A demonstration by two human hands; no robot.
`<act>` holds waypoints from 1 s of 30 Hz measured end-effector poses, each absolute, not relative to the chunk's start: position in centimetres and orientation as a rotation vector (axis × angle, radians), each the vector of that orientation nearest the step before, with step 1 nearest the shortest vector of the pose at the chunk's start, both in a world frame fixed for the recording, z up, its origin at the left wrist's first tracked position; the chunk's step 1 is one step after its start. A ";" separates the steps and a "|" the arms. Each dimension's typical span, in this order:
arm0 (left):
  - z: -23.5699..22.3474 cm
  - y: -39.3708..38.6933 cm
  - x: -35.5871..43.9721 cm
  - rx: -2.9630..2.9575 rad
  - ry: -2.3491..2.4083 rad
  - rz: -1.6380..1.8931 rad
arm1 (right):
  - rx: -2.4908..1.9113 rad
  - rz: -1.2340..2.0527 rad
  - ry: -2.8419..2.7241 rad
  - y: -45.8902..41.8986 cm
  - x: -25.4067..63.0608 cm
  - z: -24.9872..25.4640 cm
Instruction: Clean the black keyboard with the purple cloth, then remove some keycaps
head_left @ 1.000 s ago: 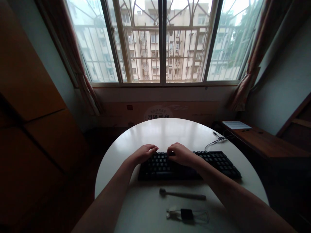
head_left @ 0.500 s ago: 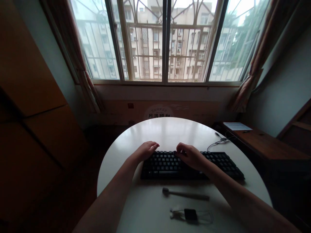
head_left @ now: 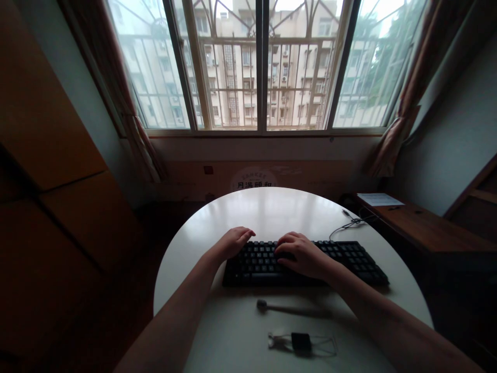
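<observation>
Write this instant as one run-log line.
left hand: at keyboard's left end | right hand: over its keys | toothbrush, clip: on table

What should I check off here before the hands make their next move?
1. Left hand at the keyboard: ok, it is at the left end.
2. Right hand over the keys: ok, fingers curled above the middle.
3. Keyboard fully on the round table: ok, no corner overhangs.
4. Toothbrush apart from the keyboard: ok, it lies on the near side.
5. Black clip with wire handles apart from the toothbrush: ok, it lies nearer the wearer.
6. Cable plugged in: cannot tell, its connections cannot be made out.
</observation>
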State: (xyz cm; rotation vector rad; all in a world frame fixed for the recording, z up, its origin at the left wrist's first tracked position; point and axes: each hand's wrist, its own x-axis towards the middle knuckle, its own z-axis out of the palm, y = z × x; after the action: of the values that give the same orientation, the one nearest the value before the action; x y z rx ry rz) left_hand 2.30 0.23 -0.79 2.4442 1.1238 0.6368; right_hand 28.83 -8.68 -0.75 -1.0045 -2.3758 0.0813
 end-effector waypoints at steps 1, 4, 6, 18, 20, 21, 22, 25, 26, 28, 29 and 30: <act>-0.8 0.2 2.3 2.436 1.129 0.643 | -1.007 0.085 -2.378 -8.6 28.9 -0.8; -0.8 0.3 2.2 2.423 1.134 0.652 | -1.020 0.088 -2.374 -8.5 29.0 -1.0; -0.9 0.4 2.1 2.423 1.138 0.651 | -1.041 0.078 -2.359 -8.4 28.9 -1.2; -0.9 0.4 2.1 2.416 1.155 0.665 | -0.925 0.047 -2.251 -8.5 27.6 -1.8; -1.0 0.4 2.1 2.428 1.144 0.662 | -0.947 0.038 -2.284 -8.6 27.4 -2.0; -1.0 0.4 2.1 2.435 1.142 0.659 | -0.965 0.036 -2.291 -8.6 27.4 -2.2; -1.0 0.4 2.2 2.442 1.141 0.653 | -0.984 0.039 -2.294 -8.6 27.4 -2.3; -0.6 0.1 2.2 2.465 1.134 0.642 | -1.026 0.061 -2.311 -8.5 27.5 -2.6; -0.4 -0.1 2.2 2.473 1.127 0.651 | -1.032 0.067 -2.315 -8.5 27.6 -2.6; 0.2 -0.5 2.2 2.486 1.107 0.691 | -1.027 0.084 -2.310 -8.5 27.6 -2.7; 0.5 -0.8 2.2 2.490 1.098 0.713 | -1.022 0.098 -2.303 -8.4 27.7 -2.7; 0.7 -1.0 2.2 2.491 1.089 0.731 | -1.016 0.113 -2.297 -8.4 27.7 -2.7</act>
State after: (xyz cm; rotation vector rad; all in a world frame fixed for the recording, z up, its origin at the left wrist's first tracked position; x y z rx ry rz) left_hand 2.22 -0.97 0.69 2.4912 1.0895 0.7311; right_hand 27.68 -8.42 -2.73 -1.0163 -2.2967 0.1128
